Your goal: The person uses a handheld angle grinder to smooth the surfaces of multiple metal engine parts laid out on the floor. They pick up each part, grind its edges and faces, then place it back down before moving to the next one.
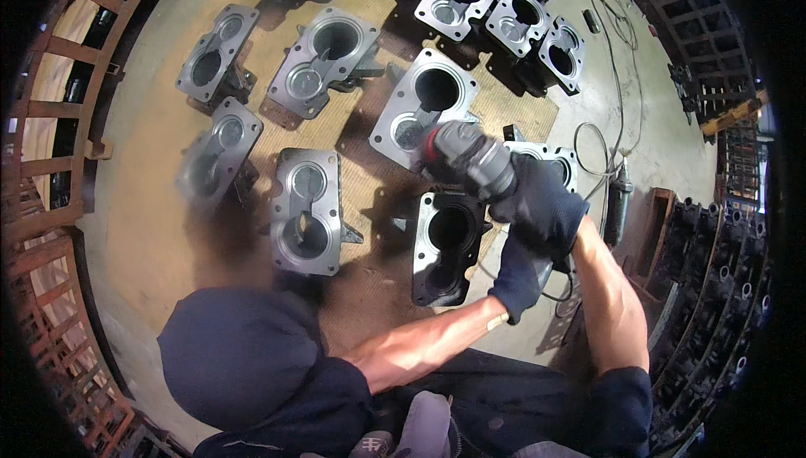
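Both my hands, in dark knit gloves, hold a grey and black hand-held grinder (483, 162) with a red ring near its head. My right hand (546, 202) wraps round its body close to the head. Behind it, my left hand (519, 275) is closed round the rear part. The grinder's head overlaps the lower edge of a metal casting (428, 93) with two round bores; I cannot tell whether they touch. Below stands another casting (426, 277), half in shadow. A third casting (554, 156) is partly hidden behind my right hand.
Several similar castings, such as one at left (285, 168) and one at far right (562, 55), stand on ribbed brown sheeting (369, 189). A dark cylindrical tool (620, 206) and looped hoses (588, 135) lie at right. Racks of dark parts (714, 265) and brown crates (59, 109) flank the floor.
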The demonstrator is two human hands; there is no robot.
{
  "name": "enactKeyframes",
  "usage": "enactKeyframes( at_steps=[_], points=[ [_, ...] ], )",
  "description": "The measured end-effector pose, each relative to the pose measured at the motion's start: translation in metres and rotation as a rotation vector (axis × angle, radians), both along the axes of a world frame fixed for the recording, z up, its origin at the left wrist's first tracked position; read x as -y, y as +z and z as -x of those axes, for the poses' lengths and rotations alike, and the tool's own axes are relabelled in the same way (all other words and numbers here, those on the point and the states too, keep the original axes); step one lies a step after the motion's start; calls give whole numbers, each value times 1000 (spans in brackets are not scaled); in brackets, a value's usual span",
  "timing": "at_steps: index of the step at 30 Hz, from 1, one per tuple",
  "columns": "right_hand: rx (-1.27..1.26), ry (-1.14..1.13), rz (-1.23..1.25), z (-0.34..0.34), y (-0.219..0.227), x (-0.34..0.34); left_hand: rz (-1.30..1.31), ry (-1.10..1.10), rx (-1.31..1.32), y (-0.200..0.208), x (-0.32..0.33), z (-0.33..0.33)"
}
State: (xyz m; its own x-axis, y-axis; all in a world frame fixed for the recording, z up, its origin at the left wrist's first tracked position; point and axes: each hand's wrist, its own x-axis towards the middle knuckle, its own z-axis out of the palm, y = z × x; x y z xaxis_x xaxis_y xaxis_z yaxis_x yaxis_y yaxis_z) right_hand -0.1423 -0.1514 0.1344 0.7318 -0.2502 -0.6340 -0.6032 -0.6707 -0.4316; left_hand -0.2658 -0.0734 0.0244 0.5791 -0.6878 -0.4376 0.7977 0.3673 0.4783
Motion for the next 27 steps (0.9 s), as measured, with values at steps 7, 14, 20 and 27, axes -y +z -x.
enactKeyframes(
  at_steps=[7,14,20,27],
  points=[
    [82,-107,2,4,0,-4,-111,-305,317,0,-10,-14],
    [173,-88,104,-7,-6,6,-87,-269,647,-9,0,-39],
    [154,-28,-105,17,-16,-23,75,-90,-90,4,-32,15],
    [138,17,-50,-7,-4,-22,-298,-235,488,16,-38,-23]
  ],
)
